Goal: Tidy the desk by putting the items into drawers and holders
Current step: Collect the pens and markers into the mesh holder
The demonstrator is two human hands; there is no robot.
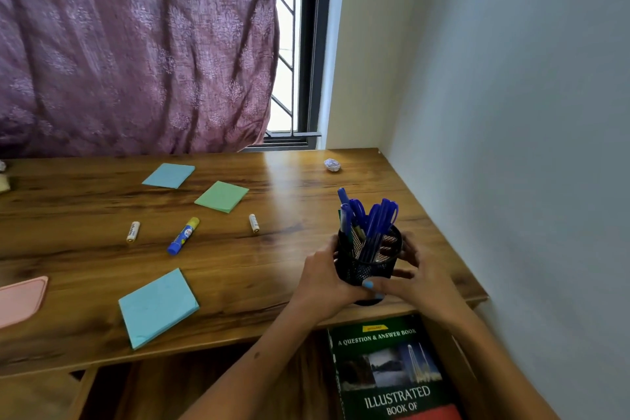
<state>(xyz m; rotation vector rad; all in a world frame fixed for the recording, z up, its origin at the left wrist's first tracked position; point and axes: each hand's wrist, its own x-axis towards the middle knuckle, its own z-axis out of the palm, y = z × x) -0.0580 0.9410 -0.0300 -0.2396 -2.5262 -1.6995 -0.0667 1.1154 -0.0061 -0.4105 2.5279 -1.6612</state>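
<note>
This is a room in a home, set up as a study corner. A wooden bench [238, 269] sits in the corner against a plain painted wall [511, 95], under a barred window [289, 44] hung with a patterned purple curtain [136, 44]. Sticky-note pads [157, 307], a glue stick [183, 236] and a mesh pen holder [370, 259] lie on it; an open drawer [453, 348] holds an illustrated book [388, 372].

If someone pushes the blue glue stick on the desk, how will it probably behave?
The glue stick lies on its side and looks round, so it would probably roll across the smooth, glossy desk. It seems small, stiff and likely light, so a gentle push should move it.
</note>
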